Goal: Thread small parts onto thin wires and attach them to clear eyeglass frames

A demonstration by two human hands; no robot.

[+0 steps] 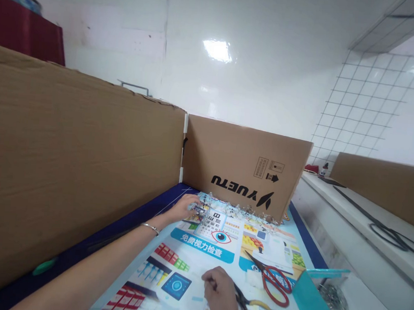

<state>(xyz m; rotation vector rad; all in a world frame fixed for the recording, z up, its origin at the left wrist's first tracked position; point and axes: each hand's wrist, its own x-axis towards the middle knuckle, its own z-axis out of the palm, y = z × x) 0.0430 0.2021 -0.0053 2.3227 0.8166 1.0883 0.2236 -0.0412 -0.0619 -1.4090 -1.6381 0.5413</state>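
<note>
My left hand (185, 207) reaches forward to the near left end of a row of small clear, shiny pieces (231, 209) along the foot of the cardboard. Its fingers are stretched out and apart, at the edge of these pieces. Closer to me, my right hand (219, 290) is closed over the printed sheet, with a small dark thing at its fingers that I cannot make out. Just right of it lie pliers (258, 306) with yellow handles, partly hidden by the hand. Red-handled scissors (272, 278) lie beyond the pliers, beside a small white block (254, 278).
Cardboard panels stand on the left (85, 165) and at the back (228, 152). A teal box (312, 299) sits at the right front, near a clear bag of metal bits (335, 296). A white counter (368, 223) with a black cable (389, 234) runs along the right.
</note>
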